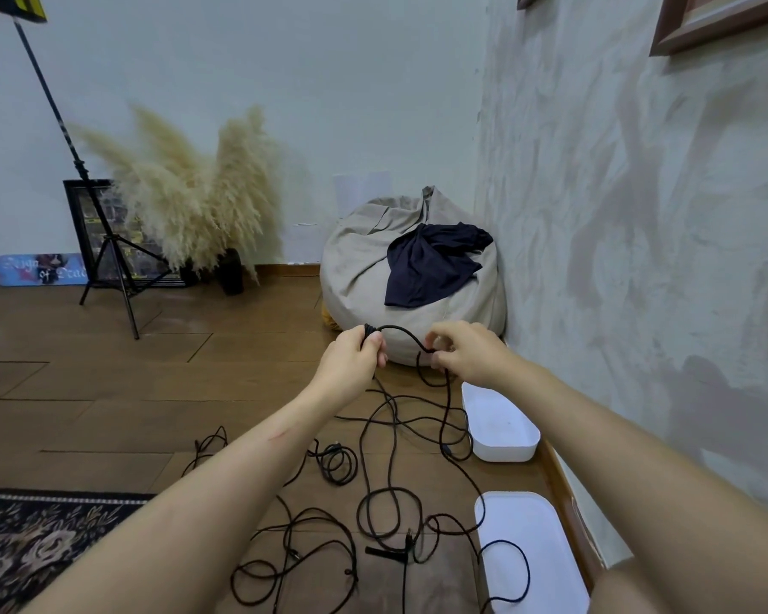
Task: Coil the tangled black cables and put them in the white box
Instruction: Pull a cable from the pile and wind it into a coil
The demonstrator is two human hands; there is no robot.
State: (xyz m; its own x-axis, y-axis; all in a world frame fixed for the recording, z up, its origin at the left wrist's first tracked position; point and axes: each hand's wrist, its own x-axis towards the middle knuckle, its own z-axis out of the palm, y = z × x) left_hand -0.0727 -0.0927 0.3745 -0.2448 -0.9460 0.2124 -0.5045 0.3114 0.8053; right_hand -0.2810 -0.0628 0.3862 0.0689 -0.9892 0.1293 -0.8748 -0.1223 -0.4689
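While left hand (353, 358) is gripping the black cable (402, 331), right hand (466, 354) is pinching it (white box (506, 454) on floor, right).

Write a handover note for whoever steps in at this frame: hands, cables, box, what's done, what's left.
Left hand grips a small bundle of loops of one black cable.
Right hand pinches the same cable a little further along; the rest hangs to the floor.
The other cables lie tangled on the wooden floor in front, one loop across the white lid.
The white box stands open by the wall, right of the tangle; no cable shows in it.
Done: one coil started.
Left: finish it, coil the others, put all in the box.
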